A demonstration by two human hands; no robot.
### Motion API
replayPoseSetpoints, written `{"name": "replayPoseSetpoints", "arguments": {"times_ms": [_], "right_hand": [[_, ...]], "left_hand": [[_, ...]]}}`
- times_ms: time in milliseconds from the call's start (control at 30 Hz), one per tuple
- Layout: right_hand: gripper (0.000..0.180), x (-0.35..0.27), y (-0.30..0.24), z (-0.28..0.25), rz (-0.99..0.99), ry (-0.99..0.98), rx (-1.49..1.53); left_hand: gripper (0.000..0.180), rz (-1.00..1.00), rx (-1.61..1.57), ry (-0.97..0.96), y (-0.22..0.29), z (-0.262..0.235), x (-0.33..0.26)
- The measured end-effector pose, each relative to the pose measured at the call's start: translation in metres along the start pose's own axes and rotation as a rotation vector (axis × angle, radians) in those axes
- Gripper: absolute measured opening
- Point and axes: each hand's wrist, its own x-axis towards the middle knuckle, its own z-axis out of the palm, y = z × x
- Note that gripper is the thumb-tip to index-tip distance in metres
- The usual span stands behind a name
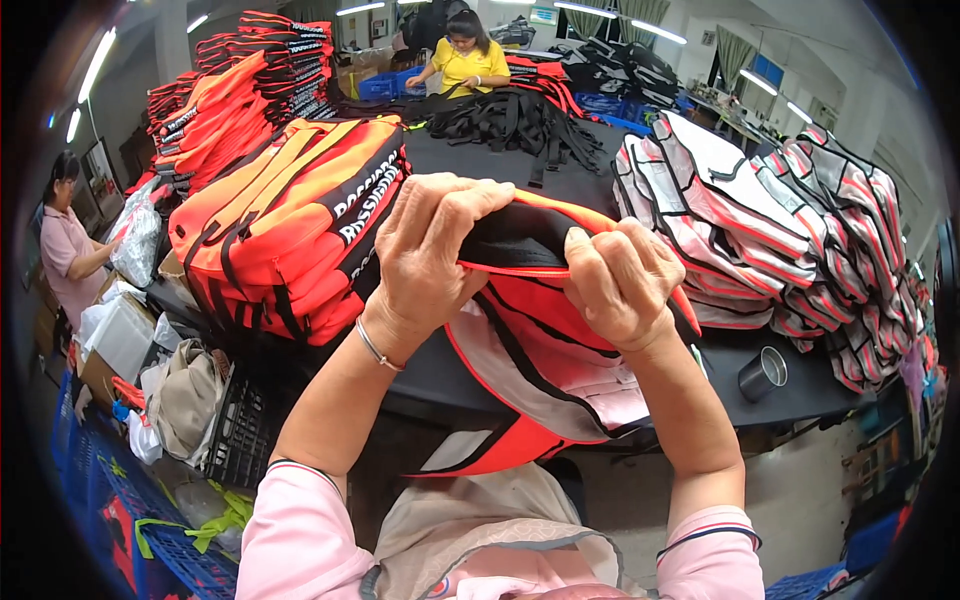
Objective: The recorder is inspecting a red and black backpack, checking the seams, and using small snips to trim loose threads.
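Observation:
Raised in front of me is a red and black fabric bag (520,238), its orange edge pulled taut between my hands. My left hand (430,250) pinches the edge on one side, fingers curled over the top. On the other side my right hand (622,280) grips the same edge with folded fingers. Below them the bag hangs open, showing its pale grey lining (535,370) and black seam binding. A red flap droops past the table's front edge towards my lap.
Finished-looking red bags (300,240) are stacked on the left of the dark table (440,155). Grey-lined bags (720,220) pile up on the right, near a metal cup (763,374). Black straps (515,122) lie at the back, before a person in yellow (465,65). Blue crates (175,520) stand lower left.

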Motion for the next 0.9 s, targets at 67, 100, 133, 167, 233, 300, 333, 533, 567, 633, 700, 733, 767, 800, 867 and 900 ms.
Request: {"name": "replayPoseSetpoints", "arguments": {"times_ms": [67,100,133,167,233,300,333,533,567,633,700,733,767,800,867,900], "right_hand": [[0.015,0.002,-0.004,0.004,0.013,0.014,0.025],[0.017,0.003,-0.005,0.004,0.014,0.015,0.015],[0.017,0.004,-0.008,0.003,0.014,0.017,0.018],[0.018,0.006,-0.01,0.003,0.014,0.013,0.031],[0.023,0.004,-0.017,0.004,0.039,0.004,0.039],[0.024,-0.001,-0.024,0.004,0.077,-0.005,0.039],[0.025,-0.002,-0.026,0.003,0.103,-0.019,0.027],[0.024,-0.007,-0.018,-0.01,0.124,-0.014,0.073],[0.022,-0.009,-0.02,-0.009,0.12,-0.021,0.055],[0.015,-0.008,-0.025,-0.009,0.127,-0.07,0.046],[0.013,-0.009,-0.024,-0.012,0.172,-0.188,-0.003],[0.017,-0.012,-0.021,-0.017,0.198,-0.244,-0.06],[0.028,-0.023,-0.018,-0.026,0.257,-0.354,-0.102],[0.033,-0.033,-0.017,-0.038,0.379,-0.452,-0.092],[0.04,-0.069,-0.006,-0.057,0.481,-0.455,-0.166],[0.046,-0.087,-0.004,-0.069,0.629,-0.446,-0.119]], "left_hand": [[0.037,0.014,0.016,0.018,-0.004,-0.004,-0.003],[0.034,0.041,0.026,0.051,-0.005,-0.006,-0.002],[0.034,0.04,0.03,0.049,-0.003,-0.007,-0.003],[0.033,0.016,0.045,0.079,-0.001,-0.009,-0.005],[0.029,-0.018,0.085,0.131,-0.002,-0.009,-0.008],[0.029,-0.078,0.109,0.112,0.004,-0.006,-0.01],[0.028,-0.138,0.12,0.108,0.008,-0.004,-0.011],[0.035,-0.102,-0.015,0.108,0.014,-0.001,-0.025],[0.036,-0.109,0.019,0.075,0.016,-0.002,-0.023],[0.043,-0.115,0.045,0.043,0.011,-0.003,-0.022],[0.042,-0.174,0.063,0.101,-0.002,-0.005,-0.027],[0.039,-0.249,0.106,0.141,-0.004,-0.009,-0.028],[0.038,-0.285,0.193,0.178,-0.014,-0.02,-0.03],[0.035,-0.34,0.224,0.215,-0.024,-0.03,-0.034],[0.026,-0.352,0.279,0.291,-0.045,-0.044,-0.043],[0.025,-0.328,0.209,0.305,-0.051,-0.043,-0.048]]}}
